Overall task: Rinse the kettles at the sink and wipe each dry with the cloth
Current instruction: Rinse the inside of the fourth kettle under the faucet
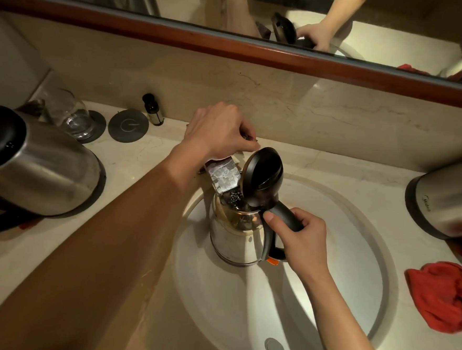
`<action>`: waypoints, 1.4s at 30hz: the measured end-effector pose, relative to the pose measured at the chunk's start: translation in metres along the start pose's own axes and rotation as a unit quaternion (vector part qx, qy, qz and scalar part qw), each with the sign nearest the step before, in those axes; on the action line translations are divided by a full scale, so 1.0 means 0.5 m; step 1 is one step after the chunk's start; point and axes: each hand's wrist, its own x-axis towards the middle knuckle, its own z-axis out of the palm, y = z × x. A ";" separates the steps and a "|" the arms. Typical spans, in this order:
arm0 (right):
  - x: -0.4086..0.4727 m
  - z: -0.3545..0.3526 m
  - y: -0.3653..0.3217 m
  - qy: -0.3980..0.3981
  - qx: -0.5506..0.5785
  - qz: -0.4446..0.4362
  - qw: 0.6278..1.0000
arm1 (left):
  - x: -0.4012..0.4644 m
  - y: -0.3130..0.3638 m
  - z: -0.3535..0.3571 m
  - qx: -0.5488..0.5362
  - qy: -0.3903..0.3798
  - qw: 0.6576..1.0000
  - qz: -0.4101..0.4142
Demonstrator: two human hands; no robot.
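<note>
Over the round white sink (pixel 360 266), between the two hands, a steel kettle (pixel 233 238) stands upright with its dark lid (pixel 264 174) flipped open. The right hand (pixel 299 239) grips the kettle's black handle (pixel 283 215), fingers curled round it and thumb laid along the top. Water falls from the flat chrome tap spout (pixel 223 175) into the kettle's mouth. The left hand (pixel 218 131) sits on the tap just behind the spout, fingers curled round a part that the hand itself hides, so what it holds cannot be made out.

Left of the left forearm, a second steel kettle (pixel 39 167) stands on the marble table (pixel 130 184), its lower edge cut off by the frame. Beyond it stand a clear glass (pixel 72 114) on a grey coaster, a second grey coaster (pixel 128 125) and a small dark bottle (pixel 153 109). Right of the right hand, a third kettle (pixel 452 201) is cut off by the frame edge, its printed logo too small to read. Near it, a crumpled red cloth (pixel 445 296) lies on the table beside the sink. The mirror (pixel 371 26) above reflects a hand, partly cropped.
</note>
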 end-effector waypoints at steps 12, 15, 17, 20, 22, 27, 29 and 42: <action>0.003 0.002 0.002 -0.011 -0.002 0.002 1.000 | 0.003 -0.001 0.001 0.000 -0.001 1.000 0.000; 0.003 0.003 -0.004 -0.005 -0.003 0.002 1.000 | 0.003 -0.001 0.001 -0.002 0.004 1.000 0.001; 0.002 0.000 -0.005 -0.004 -0.005 0.002 1.000 | 0.002 0.000 0.001 -0.003 0.005 1.000 0.002; 0.000 -0.002 -0.004 -0.005 -0.005 0.001 1.000 | 0.001 0.000 0.002 -0.006 0.007 1.000 0.002; 0.001 -0.002 -0.005 -0.007 -0.002 -0.002 1.000 | 0.002 0.000 0.002 -0.006 0.007 1.000 0.002; 0.002 -0.001 -0.005 -0.006 -0.004 0.002 1.000 | 0.003 0.000 0.002 0.003 0.003 1.000 0.000; 0.001 0.000 -0.005 -0.007 -0.003 0.003 1.000 | 0.003 0.000 0.002 0.004 0.003 1.000 -0.002; -0.001 -0.003 0.004 -0.017 -0.002 -0.001 1.000 | 0.003 0.001 0.002 0.000 0.003 1.000 -0.008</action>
